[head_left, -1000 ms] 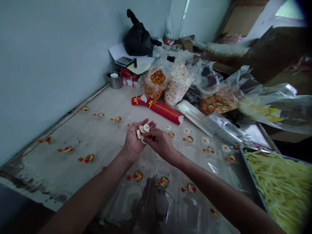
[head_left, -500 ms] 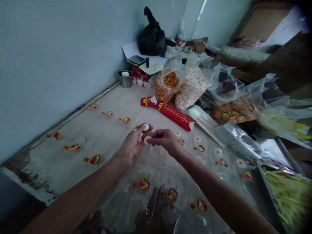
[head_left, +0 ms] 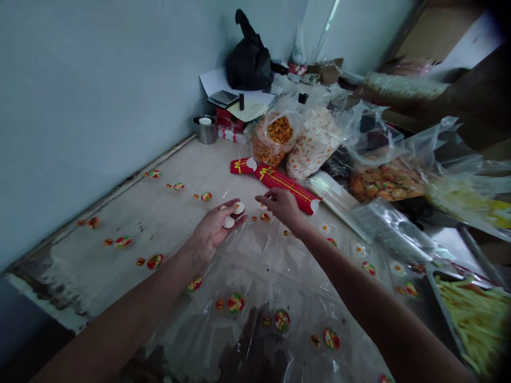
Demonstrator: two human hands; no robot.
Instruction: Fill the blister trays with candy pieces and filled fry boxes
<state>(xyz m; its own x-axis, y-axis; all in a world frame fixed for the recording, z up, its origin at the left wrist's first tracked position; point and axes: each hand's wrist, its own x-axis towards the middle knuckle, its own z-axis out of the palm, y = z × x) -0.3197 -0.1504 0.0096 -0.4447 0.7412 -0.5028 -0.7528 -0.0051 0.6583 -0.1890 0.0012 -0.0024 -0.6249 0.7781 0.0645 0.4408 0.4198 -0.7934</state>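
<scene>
My right hand (head_left: 284,206) has pulled away from the left since a moment ago and now reaches palm-down toward the back of the worktop (head_left: 159,213), fingers loosely spread and holding nothing, just in front of the red carton sleeve (head_left: 285,185). My left hand (head_left: 217,226) sits palm-up near the worktop's middle, fingers curled around a few white egg candies (head_left: 233,214), forearm stretched over the clear plastic sheet (head_left: 255,266).

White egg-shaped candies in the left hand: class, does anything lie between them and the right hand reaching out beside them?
Nothing visible does. The left hand holds the white candies in its fingers, and the right hand hovers apart from them over the clear plastic sheet, with only open space between.
</scene>
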